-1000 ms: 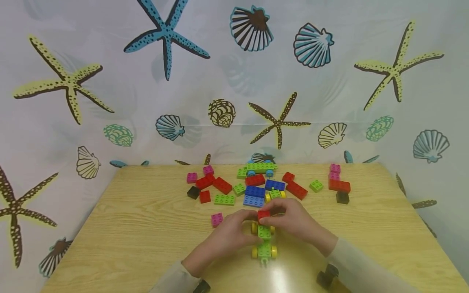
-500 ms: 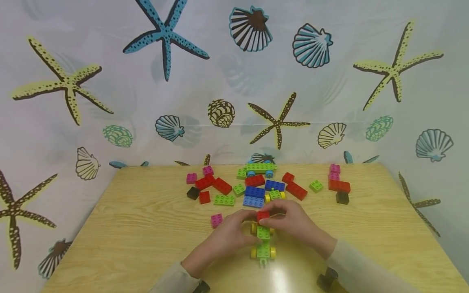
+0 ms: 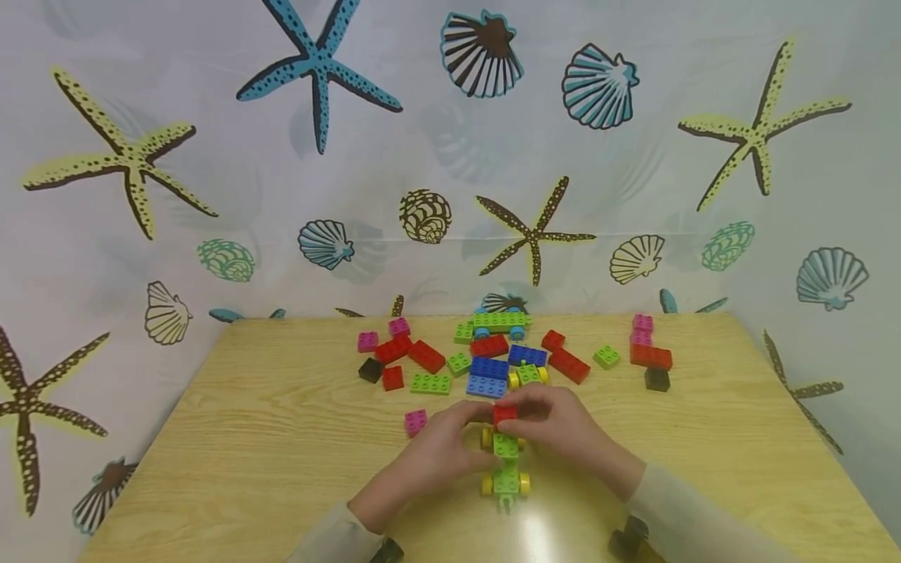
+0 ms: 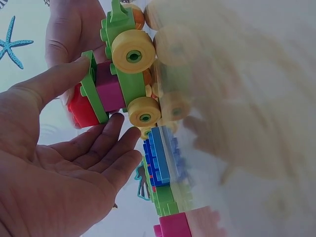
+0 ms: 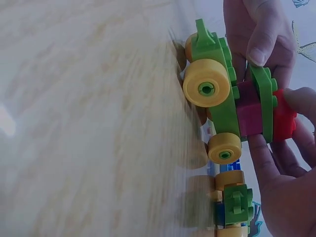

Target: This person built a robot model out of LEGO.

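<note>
A toy car of building bricks stands in front of me, its green wheeled base (image 3: 506, 481) carrying yellow wheels (image 5: 206, 83). On the base sits a magenta brick (image 4: 109, 88); over that lies a thin green brick (image 5: 264, 103), topped at the far end by a red brick (image 3: 504, 415). My left hand (image 3: 445, 450) spans the thin green brick, thumb at its near end and fingers towards the far end. With my right hand (image 3: 563, 422) I hold the red brick, thumb on its top and fingers round the far side, partly hidden in the head view.
Just beyond my hands are a smaller yellow-wheeled piece (image 3: 528, 375) and blue bricks (image 3: 488, 377). Farther back is a green base with blue wheels (image 3: 501, 320). Several red bricks (image 3: 427, 357) lie around, a pink brick (image 3: 415, 422) to the left, a black brick (image 3: 658, 379) to the right.
Both hands stay in nearly the same place on the toy car. The view has shifted slightly; the bricks behind keep their places.
</note>
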{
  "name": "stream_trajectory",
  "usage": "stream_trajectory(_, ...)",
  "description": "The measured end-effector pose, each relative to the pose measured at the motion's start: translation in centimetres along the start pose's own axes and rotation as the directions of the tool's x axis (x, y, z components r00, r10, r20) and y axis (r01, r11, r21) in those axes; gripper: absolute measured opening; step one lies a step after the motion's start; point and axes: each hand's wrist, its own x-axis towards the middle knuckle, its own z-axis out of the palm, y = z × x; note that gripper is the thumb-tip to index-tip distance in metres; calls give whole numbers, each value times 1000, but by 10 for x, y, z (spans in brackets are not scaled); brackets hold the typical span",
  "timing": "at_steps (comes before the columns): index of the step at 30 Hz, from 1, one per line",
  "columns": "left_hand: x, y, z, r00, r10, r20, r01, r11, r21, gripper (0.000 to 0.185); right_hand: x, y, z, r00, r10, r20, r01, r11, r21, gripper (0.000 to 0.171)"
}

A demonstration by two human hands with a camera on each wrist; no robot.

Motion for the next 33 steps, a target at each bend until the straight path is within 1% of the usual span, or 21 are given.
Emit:
stream_trajectory(5, 0, 2, 0, 1000, 8, -1, -8, 1000, 1, 74, 2, 0, 0, 1000, 21, -9, -21, 1000, -15, 24)
stream_trajectory(9, -1, 3, 0, 1000, 10, 1, -10, 1000, -3, 74, 4, 1, 1, 999, 44, 0, -44, 999, 0, 22)
stream_trajectory(13, -1, 4, 0, 1000, 11, 2, -11, 1000, -3, 74, 4, 1, 0, 999, 49, 3, -49, 999, 8, 22)
stream_trajectory(19, -1, 4, 0, 1000, 8, -4, -8, 1000, 1, 76, 3, 0, -1, 999, 42, 24, -43, 998, 40, 26)
stream_trajectory(25, -1, 3, -1, 1000, 7, -10, -7, 1000, 3, 76, 3, 1, -4, 997, 52, 59, -56, 996, 63, 35)
stream_trajectory(28, -1, 3, -1, 1000, 14, -12, -14, 1000, 6, 74, 2, 2, -5, 997, 59, 47, -62, 996, 71, 36)
stream_trajectory(33, -1, 4, -2, 1000, 20, -12, -20, 1000, 14, 72, 1, 1, -4, 998, 55, 16, -56, 996, 65, 31)
